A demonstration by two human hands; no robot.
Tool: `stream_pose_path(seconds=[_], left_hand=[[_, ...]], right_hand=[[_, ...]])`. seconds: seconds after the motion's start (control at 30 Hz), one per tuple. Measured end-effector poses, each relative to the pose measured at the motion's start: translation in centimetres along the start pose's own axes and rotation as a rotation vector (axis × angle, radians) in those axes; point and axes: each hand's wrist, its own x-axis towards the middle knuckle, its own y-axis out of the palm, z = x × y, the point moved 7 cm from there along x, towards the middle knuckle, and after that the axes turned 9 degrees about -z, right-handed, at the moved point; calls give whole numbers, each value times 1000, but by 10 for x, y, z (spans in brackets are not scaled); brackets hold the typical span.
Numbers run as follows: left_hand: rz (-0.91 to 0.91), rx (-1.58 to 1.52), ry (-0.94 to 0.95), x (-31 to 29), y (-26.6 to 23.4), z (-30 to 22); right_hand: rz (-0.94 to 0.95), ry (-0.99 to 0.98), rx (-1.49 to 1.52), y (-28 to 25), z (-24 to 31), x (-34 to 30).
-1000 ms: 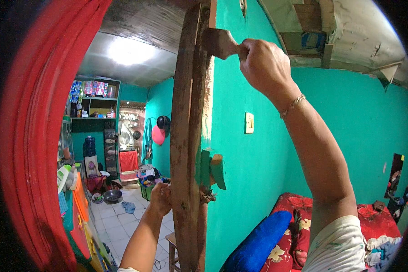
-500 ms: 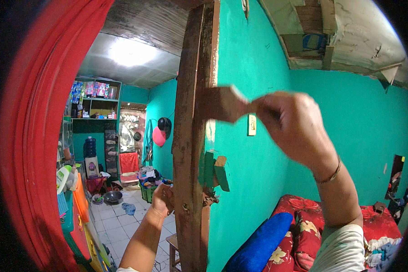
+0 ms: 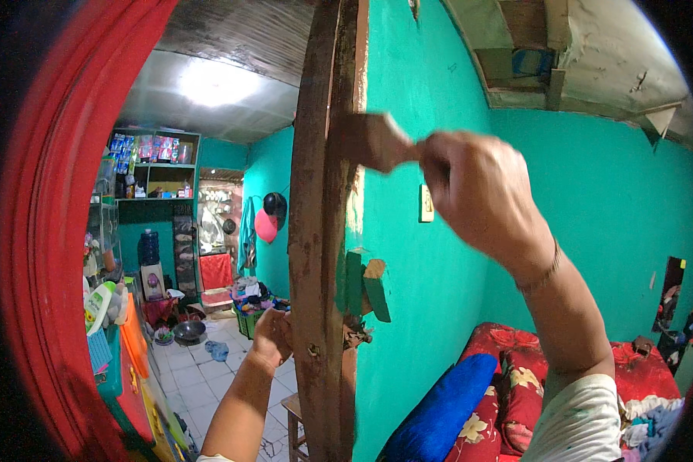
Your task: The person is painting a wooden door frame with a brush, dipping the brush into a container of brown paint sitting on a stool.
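Observation:
In my right hand (image 3: pixel 481 196) the handle of a flat, brown-coated paintbrush (image 3: pixel 373 141) is pinched. Motion blurs the brush, and its bristle end lies across the upright brown wooden door post (image 3: pixel 313 254). Lower down, my left hand (image 3: pixel 272 337) is at the post's left side with the palm partly showing. The post hides most of its fingertips, so whether it holds anything is unclear. Below the brush, a green-painted wooden block (image 3: pixel 376 289) with a bare end juts out by the post. A pale switch (image 3: pixel 426 203) sits on the turquoise wall (image 3: pixel 431 269) near my right wrist.
A red curtain (image 3: pixel 61 231) hangs at the left. Beyond the post are a tiled floor (image 3: pixel 200 377), a dark pan (image 3: pixel 190 332), a laundry basket (image 3: pixel 248 319) and a wooden stool (image 3: pixel 292 408). To the right lie a blue bolster (image 3: pixel 446 416) and a red flowered bed (image 3: pixel 508 346).
My right hand and the paintbrush have moved upward along the post. My left hand stays at the post's left side. The whole view has shifted slightly.

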Motion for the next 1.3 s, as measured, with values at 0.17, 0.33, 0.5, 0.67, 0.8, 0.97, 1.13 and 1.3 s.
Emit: stream_pose_path(seconds=[0.17, 0.33, 0.5, 0.67, 0.8, 0.97, 1.13, 1.3], left_hand=[[12, 30, 43, 4, -16, -9], [-17, 58, 22, -11, 11, -5], [83, -18, 41, -4, 10, -1], [25, -46, -26, -3, 8, 1], [-19, -11, -16, -9, 1, -6], [72, 93, 232, -19, 13, -13], [19, 61, -39, -14, 24, -3], [-72, 94, -57, -10, 9, -3]], right_hand=[[131, 10, 146, -17, 13, -30], [-180, 2, 106, -32, -15, 3], [-373, 33, -129, -17, -40, 57], [-148, -5, -230, 8, -23, 56], [-133, -24, -115, -21, -8, 42], [-225, 132, -337, -35, -40, 83], [-331, 213, -324, -8, -70, 125], [-254, 160, -360, 14, -59, 141]])
